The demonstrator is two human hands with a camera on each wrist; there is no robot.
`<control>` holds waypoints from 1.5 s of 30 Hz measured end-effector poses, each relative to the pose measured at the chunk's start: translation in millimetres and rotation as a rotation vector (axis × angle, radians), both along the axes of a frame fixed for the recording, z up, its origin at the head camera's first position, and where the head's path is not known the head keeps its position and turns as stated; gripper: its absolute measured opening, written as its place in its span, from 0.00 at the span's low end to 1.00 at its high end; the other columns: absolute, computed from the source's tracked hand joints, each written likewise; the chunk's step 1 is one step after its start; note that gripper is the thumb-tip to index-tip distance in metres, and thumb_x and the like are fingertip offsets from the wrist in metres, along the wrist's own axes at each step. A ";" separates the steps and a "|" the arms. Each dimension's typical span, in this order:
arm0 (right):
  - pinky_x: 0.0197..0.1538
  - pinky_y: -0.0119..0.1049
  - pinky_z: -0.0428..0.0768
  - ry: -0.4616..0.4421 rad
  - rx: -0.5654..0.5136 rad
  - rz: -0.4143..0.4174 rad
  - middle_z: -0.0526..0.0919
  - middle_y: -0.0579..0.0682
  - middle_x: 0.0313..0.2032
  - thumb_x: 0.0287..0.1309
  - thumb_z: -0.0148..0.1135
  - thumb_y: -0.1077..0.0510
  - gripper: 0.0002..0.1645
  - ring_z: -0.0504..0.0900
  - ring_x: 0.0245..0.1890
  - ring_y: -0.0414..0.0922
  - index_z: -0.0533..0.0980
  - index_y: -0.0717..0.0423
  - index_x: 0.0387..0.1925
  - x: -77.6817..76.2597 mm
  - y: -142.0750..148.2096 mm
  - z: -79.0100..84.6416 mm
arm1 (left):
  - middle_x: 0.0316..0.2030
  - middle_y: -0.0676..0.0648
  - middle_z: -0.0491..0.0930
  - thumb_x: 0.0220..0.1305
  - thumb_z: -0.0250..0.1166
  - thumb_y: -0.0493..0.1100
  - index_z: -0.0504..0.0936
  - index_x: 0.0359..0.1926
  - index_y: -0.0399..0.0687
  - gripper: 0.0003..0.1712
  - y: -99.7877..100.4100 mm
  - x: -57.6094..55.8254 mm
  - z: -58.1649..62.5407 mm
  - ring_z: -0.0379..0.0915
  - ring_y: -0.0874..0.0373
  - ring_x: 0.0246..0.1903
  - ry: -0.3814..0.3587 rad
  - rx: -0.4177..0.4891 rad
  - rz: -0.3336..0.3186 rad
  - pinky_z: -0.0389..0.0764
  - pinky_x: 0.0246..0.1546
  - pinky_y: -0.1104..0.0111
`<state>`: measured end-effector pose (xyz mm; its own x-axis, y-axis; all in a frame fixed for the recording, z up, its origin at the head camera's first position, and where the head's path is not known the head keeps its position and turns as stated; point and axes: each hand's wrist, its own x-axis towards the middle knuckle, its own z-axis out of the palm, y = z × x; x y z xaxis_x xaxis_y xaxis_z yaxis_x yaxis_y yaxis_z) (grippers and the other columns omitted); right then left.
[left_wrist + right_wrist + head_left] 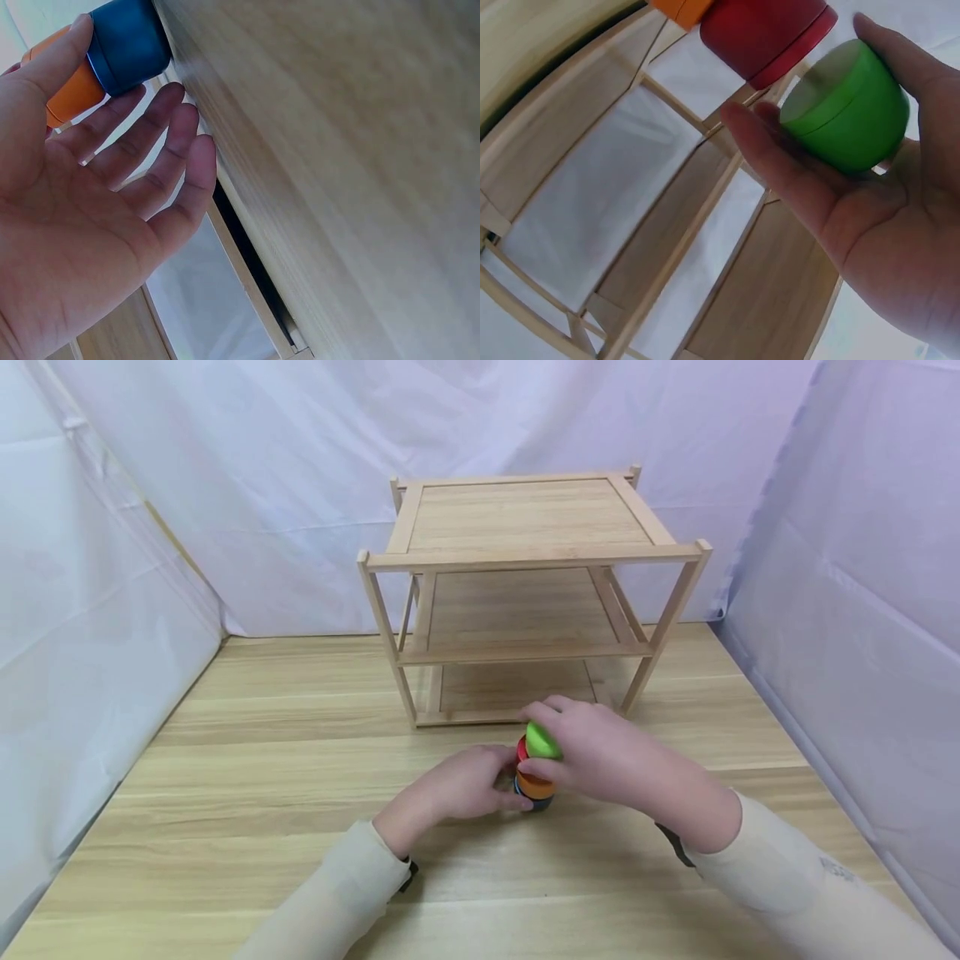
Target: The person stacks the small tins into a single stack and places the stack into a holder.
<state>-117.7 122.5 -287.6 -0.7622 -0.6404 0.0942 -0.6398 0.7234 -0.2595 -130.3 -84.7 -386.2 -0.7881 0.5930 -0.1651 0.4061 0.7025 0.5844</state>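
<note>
A short stack of small round tins stands on the table: a dark blue tin (131, 49) at the bottom, an orange tin (79, 95) on it and a red tin (769, 34) above. With thumb and fingers on either side, my left hand (465, 783) holds the lower stack; its thumb lies over the orange and blue tins. My right hand (596, 747) grips a green tin (862, 116) with a rounded base between thumb and fingers. That tin is tilted just over the red one, its pale flat face towards it, with a gap showing in the right wrist view.
Right behind the stack stands a three-level wooden shelf (525, 560) with open sides. The wood-grained table (285, 760) extends to both sides. White curtains (262, 468) close off the back and both sides.
</note>
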 end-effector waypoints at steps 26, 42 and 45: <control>0.33 0.29 0.84 -0.087 -0.410 -0.068 0.87 0.49 0.41 0.50 0.86 0.52 0.33 0.81 0.34 0.40 0.66 0.53 0.38 -3.2 3.0 -5.6 | 0.55 0.56 0.87 0.67 0.75 0.57 0.78 0.68 0.57 0.32 -0.7 2.1 0.1 0.82 0.64 0.54 0.033 -0.014 -0.008 0.81 0.63 0.64; 0.46 0.38 0.86 -0.106 -0.322 -0.064 0.82 0.53 0.57 0.56 0.83 0.54 0.40 0.82 0.43 0.42 0.73 0.54 0.67 2.2 6.4 -26.6 | 0.56 0.57 0.87 0.68 0.75 0.58 0.80 0.66 0.58 0.29 -2.2 0.8 -0.1 0.82 0.62 0.60 0.031 -0.043 -0.022 0.79 0.68 0.60; 0.48 0.41 0.86 -0.117 -0.304 -0.050 0.81 0.55 0.59 0.57 0.82 0.54 0.43 0.82 0.45 0.44 0.72 0.53 0.70 2.2 5.1 -28.5 | 0.56 0.57 0.87 0.67 0.75 0.58 0.80 0.65 0.58 0.29 -2.7 0.9 -0.4 0.82 0.63 0.59 0.029 -0.040 -0.022 0.79 0.67 0.60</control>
